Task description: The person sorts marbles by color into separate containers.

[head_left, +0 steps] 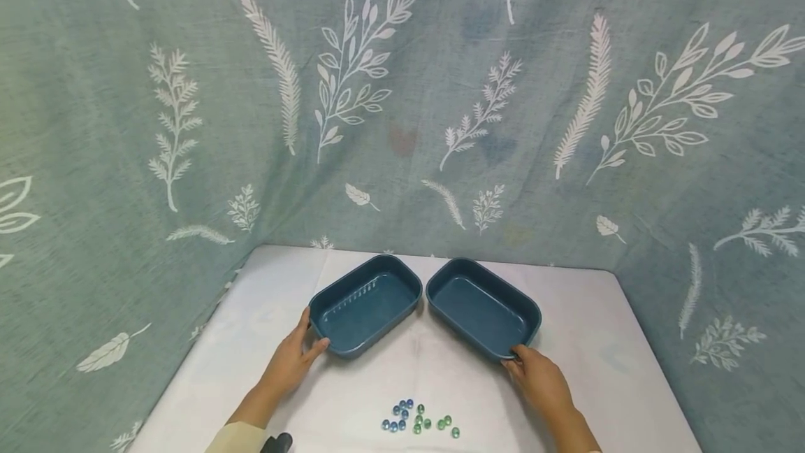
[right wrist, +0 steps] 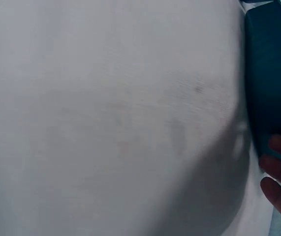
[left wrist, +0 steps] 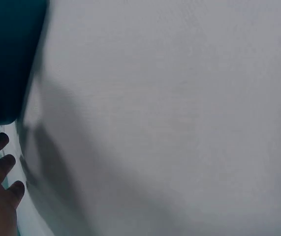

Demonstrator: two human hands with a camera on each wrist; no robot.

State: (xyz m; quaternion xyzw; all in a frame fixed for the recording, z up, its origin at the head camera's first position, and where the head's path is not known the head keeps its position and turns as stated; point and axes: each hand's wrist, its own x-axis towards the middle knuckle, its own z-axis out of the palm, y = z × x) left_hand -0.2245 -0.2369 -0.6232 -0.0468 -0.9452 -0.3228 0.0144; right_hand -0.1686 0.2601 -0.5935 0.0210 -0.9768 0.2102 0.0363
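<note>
Two dark teal rectangular trays stand angled on the white table in the head view. At the near-left corner of the left tray [head_left: 365, 306] is my left hand [head_left: 291, 362], thumb and fingers spread about the corner. The left wrist view shows its fingers [left wrist: 2, 167] fairly straight, beside the tray wall. My right hand [head_left: 541, 379] holds the near-right corner of the right tray [head_left: 481, 310] at its rim. In the right wrist view its fingers [right wrist: 280, 169] lie by the outer wall. Both trays hold nothing visible.
Several blue glass marbles [head_left: 402, 414] and several green glass marbles [head_left: 428, 423] lie on the white table [head_left: 365, 390] near its front. Leaf-patterned grey-green cloth [head_left: 402, 103] hangs behind and at both sides. A small black object [head_left: 277, 443] shows by the left sleeve.
</note>
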